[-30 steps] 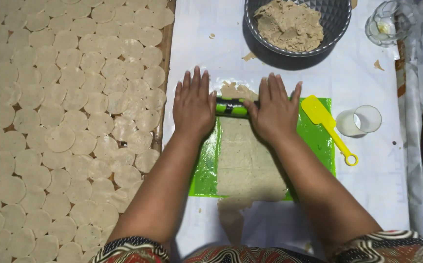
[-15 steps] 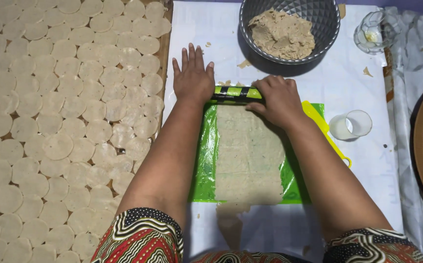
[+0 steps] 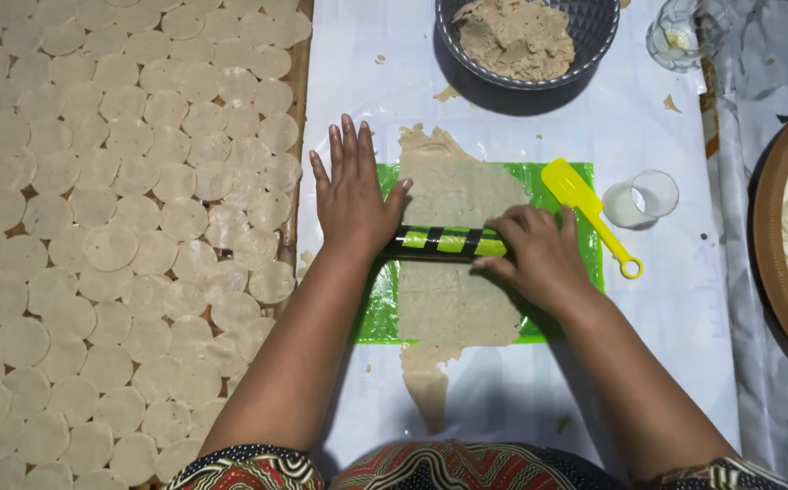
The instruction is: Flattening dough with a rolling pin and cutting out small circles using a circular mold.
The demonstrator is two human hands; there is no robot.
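I am watching the green and black roller [image 3: 447,242] coming back toward me: half a second ago it was sitting at the far edge of the green sheet [image 3: 371,313], and now it is lying across the middle of the dough strip [image 3: 456,263]. So the far half of the strip is showing flat and uncovered again, and I judge the pass is working, since the dough is already spilling past the sheet at both its near and far ends.

My left hand [image 3: 350,195] is pressing on the roller's left end with the heel of the palm, fingers spread flat and gripping nothing. My right hand [image 3: 539,254] is lying over the right end with its fingers bent loosely across the top, resting rather than clenching.

The yellow spatula [image 3: 589,213] is now fully in view just to the right. The clear cup [image 3: 641,198] is standing beside it, the grey bowl of dough [image 3: 528,38] is sitting farther off, and rows of cut dough discs [image 3: 122,227] are covering the mat on the left.
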